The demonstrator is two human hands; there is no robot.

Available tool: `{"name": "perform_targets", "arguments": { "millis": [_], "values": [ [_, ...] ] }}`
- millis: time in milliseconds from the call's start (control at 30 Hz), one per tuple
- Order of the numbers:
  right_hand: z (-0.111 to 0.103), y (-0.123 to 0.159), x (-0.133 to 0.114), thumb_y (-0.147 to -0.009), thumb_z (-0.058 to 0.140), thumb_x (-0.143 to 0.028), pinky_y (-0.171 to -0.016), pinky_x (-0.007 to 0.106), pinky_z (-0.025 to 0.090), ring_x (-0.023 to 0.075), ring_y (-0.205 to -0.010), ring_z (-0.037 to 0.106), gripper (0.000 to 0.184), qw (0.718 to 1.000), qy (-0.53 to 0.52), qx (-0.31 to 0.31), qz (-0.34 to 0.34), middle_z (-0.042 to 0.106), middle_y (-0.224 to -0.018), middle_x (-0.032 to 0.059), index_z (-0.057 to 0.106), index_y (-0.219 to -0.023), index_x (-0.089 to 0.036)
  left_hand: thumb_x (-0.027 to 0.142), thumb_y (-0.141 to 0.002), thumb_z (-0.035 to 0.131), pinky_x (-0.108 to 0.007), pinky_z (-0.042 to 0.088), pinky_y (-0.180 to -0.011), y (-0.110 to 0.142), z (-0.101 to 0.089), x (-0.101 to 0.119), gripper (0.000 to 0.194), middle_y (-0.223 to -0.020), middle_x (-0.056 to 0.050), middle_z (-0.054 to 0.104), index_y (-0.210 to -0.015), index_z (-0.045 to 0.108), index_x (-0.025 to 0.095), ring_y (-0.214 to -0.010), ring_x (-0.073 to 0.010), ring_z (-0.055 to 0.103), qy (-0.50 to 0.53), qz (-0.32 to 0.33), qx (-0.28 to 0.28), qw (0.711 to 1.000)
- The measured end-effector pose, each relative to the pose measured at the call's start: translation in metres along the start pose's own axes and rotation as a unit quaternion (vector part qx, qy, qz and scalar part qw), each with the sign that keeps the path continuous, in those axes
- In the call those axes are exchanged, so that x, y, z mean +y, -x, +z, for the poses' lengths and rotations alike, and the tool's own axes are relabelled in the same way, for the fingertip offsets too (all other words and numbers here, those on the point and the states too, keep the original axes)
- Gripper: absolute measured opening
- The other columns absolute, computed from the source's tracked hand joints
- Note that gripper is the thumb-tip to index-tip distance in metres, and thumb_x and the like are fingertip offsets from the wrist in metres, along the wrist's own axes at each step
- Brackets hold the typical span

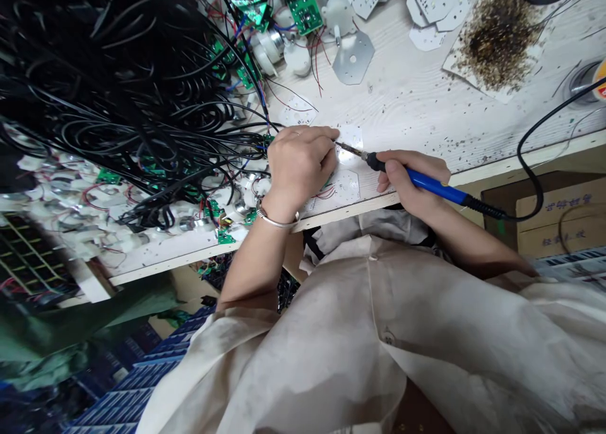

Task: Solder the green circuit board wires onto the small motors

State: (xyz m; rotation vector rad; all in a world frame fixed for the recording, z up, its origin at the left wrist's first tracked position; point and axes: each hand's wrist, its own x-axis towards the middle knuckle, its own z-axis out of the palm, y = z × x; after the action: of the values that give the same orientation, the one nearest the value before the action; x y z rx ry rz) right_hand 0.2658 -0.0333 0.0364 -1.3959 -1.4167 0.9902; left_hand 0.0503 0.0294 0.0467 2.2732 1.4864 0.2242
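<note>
My right hand (416, 172) grips a soldering iron (438, 188) by its blue handle, the tip pointing left. The tip is close to my left fingertips, above a white circuit board (353, 136); whether it touches anything is unclear. My left hand (303, 159) is closed, knuckles up, at the left side of that board. Its fingers hide whatever they hold. Nearer the table's front edge lies another white circuit board (348, 185) with thin red wires beside it. A third white board (298, 109) lies just beyond my left hand.
Black cables (142, 74) pile up at the left, among white housings and green circuit boards (305, 14). A grey metal plate (353, 58) and stacked white boards (438, 5) lie farther back. At the right are a paper with dark residue (497, 43) and a solder spool (587, 81).
</note>
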Motion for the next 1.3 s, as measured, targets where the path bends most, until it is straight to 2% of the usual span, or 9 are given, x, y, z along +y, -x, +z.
{"name": "perform_targets", "arguments": {
  "millis": [200, 533, 733, 800, 900, 967, 1067, 1200, 1300],
  "values": [
    [-0.002, -0.001, -0.001, -0.096, 0.060, -0.047, -0.059, 0.023, 0.060, 0.0086, -0.056, 0.069, 0.027, 1.000, -0.019, -0.012, 0.005, 0.074, -0.072, -0.0036, 0.076, -0.101, -0.026, 0.025, -0.098, 0.048, -0.045, 0.052, -0.104, 0.000, 0.000, 0.000, 0.026, -0.119, -0.002, 0.076, -0.090, 0.073, 0.025, -0.113, -0.0232, 0.070, -0.002, 0.005, -0.001, 1.000],
    [-0.001, -0.001, 0.002, -0.096, 0.060, -0.049, -0.056, 0.024, 0.059, 0.0093, -0.054, 0.068, 0.027, 1.000, -0.018, -0.010, -0.008, 0.072, -0.068, -0.0054, 0.077, -0.101, -0.029, 0.026, -0.099, 0.049, -0.044, 0.052, -0.103, 0.001, 0.000, 0.001, 0.024, -0.122, -0.001, 0.076, -0.092, 0.072, 0.025, -0.115, -0.0219, 0.070, -0.009, 0.001, -0.004, 1.000],
    [-0.003, 0.003, 0.008, -0.098, 0.055, -0.053, -0.055, 0.027, 0.060, 0.0104, -0.050, 0.066, 0.031, 0.999, -0.004, 0.048, 0.000, 0.069, -0.062, -0.0055, 0.075, -0.099, -0.029, 0.027, -0.097, 0.050, -0.042, 0.053, -0.102, 0.001, 0.001, 0.000, 0.023, -0.121, 0.000, 0.076, -0.091, 0.072, 0.026, -0.113, -0.0210, 0.070, -0.012, 0.002, 0.000, 1.000],
    [-0.003, 0.005, 0.006, -0.099, 0.055, -0.052, -0.061, 0.029, 0.062, 0.0113, -0.053, 0.068, 0.029, 0.998, -0.008, 0.061, -0.005, 0.071, -0.064, -0.0056, 0.073, -0.101, -0.029, 0.028, -0.097, 0.050, -0.042, 0.052, -0.103, 0.001, 0.001, 0.000, 0.022, -0.121, 0.000, 0.076, -0.090, 0.071, 0.026, -0.113, -0.0213, 0.070, -0.011, -0.002, 0.000, 1.000],
    [0.000, 0.003, 0.000, -0.097, 0.062, -0.041, -0.083, 0.034, 0.065, 0.0145, -0.078, 0.076, 0.022, 0.996, -0.025, 0.065, -0.053, 0.077, -0.083, -0.0038, 0.068, -0.116, -0.030, 0.027, -0.097, 0.050, -0.044, 0.050, -0.104, 0.001, 0.001, 0.002, 0.022, -0.122, -0.001, 0.076, -0.090, 0.070, 0.026, -0.115, -0.0226, 0.069, -0.004, -0.012, -0.007, 1.000],
    [0.006, 0.000, -0.003, -0.098, 0.061, -0.033, -0.093, 0.036, 0.063, 0.0158, -0.096, 0.076, 0.027, 0.993, 0.005, 0.045, -0.106, 0.078, -0.098, -0.0016, 0.063, -0.125, -0.031, 0.026, -0.098, 0.049, -0.045, 0.049, -0.105, 0.000, 0.001, 0.003, 0.022, -0.123, -0.002, 0.075, -0.090, 0.069, 0.025, -0.116, -0.0235, 0.069, -0.001, -0.016, -0.013, 1.000],
    [0.017, -0.005, 0.001, -0.103, 0.049, -0.035, -0.091, 0.034, 0.062, 0.0169, -0.105, 0.073, 0.028, 0.983, 0.101, -0.025, -0.153, 0.074, -0.110, 0.0004, 0.059, -0.129, -0.033, 0.028, -0.098, 0.049, -0.046, 0.048, -0.103, 0.000, 0.002, 0.002, 0.022, -0.124, -0.002, 0.074, -0.089, 0.068, 0.024, -0.114, -0.0247, 0.069, -0.007, -0.012, -0.010, 1.000],
    [0.027, -0.006, 0.013, -0.105, 0.039, -0.039, -0.079, 0.031, 0.061, 0.0187, -0.100, 0.072, 0.035, 0.961, 0.207, -0.088, -0.163, 0.068, -0.111, 0.0037, 0.054, -0.135, -0.034, 0.032, -0.100, 0.046, -0.046, 0.048, -0.103, 0.004, 0.004, 0.000, 0.025, -0.120, -0.002, 0.075, -0.092, 0.068, 0.025, -0.111, -0.0240, 0.069, -0.016, 0.008, 0.013, 1.000],
    [0.027, -0.003, 0.016, -0.104, 0.040, -0.033, -0.074, 0.027, 0.058, 0.0173, -0.092, 0.069, 0.035, 0.949, 0.244, -0.108, -0.168, 0.065, -0.105, 0.0035, 0.053, -0.137, -0.034, 0.035, -0.102, 0.046, -0.050, 0.043, -0.108, 0.011, 0.005, 0.001, 0.026, -0.105, -0.001, 0.076, -0.093, 0.069, 0.027, -0.102, -0.0225, 0.068, -0.044, -0.005, 0.059, 0.997]
  ]
}}
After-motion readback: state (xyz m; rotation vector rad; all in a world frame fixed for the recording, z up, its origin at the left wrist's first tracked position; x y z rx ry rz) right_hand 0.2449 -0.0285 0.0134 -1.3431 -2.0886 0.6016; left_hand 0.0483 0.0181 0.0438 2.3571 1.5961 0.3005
